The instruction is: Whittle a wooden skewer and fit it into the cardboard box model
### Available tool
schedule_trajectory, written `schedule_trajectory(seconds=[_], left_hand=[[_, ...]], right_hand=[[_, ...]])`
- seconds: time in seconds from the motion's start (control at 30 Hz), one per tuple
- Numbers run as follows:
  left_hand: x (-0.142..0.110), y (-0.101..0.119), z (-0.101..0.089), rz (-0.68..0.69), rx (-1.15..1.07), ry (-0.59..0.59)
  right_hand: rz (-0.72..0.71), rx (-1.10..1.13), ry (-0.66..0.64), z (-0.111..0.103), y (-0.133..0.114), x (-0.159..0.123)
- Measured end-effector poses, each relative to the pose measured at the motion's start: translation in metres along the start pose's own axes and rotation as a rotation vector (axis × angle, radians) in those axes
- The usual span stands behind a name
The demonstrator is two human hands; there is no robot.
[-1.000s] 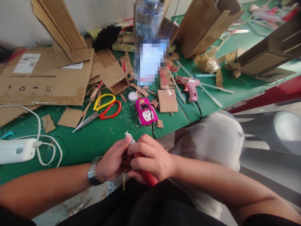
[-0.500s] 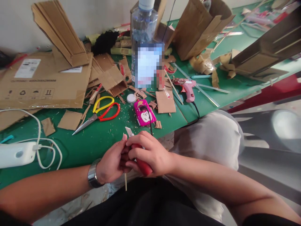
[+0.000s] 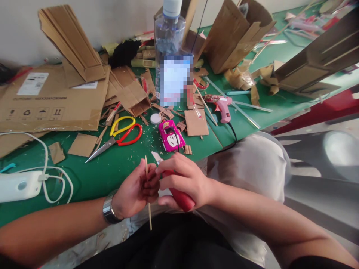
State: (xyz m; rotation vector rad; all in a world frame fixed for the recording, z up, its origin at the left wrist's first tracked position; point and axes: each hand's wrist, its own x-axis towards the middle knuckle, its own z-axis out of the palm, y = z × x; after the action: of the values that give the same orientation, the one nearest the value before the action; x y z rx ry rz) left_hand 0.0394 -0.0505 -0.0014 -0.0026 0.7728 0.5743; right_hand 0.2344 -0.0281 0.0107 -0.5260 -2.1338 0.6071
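Between the thumb and curled fingers of my left hand [image 3: 136, 190] is a thin wooden stick [image 3: 149, 216], held upright, its upper tip showing above the fingers. My right hand [image 3: 187, 179] grips a red utility knife [image 3: 181, 196] whose short blade points up and left, just right of the stick's tip and apart from it. Beyond my hands, a pink toy car [image 3: 171, 136] lies on the green table [image 3: 112, 175], with a white bottle cap [image 3: 156, 118] beside it. Scissors [image 3: 114, 140] with yellow and red handles lie to the left.
A pink glue gun [image 3: 223, 106] with a black cord lies to the right. Behind stand a large clear bottle [image 3: 169, 41] and a blurred-out phone-like screen [image 3: 174, 80]. Cardboard scraps and a flattened carton [image 3: 50, 97] cover the left; a white power strip [image 3: 21, 185] sits at the left edge.
My right hand and the knife have shifted right, away from my left hand. The stick's upper end now shows clearly above my left fingers.
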Motion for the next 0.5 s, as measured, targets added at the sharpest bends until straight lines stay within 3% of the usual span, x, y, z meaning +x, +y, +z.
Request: schedule_trajectory(seconds=[0.27, 0.5], left_hand=[[-0.004, -0.002, 0.0, 0.008, 0.093, 0.103], [-0.006, -0.01, 0.0, 0.086, 0.183, 0.027]], right_hand=[[-0.052, 0.038, -0.058, 0.009, 0.0, -0.006], [-0.077, 0.034, -0.066, 0.018, 0.0, -0.009]])
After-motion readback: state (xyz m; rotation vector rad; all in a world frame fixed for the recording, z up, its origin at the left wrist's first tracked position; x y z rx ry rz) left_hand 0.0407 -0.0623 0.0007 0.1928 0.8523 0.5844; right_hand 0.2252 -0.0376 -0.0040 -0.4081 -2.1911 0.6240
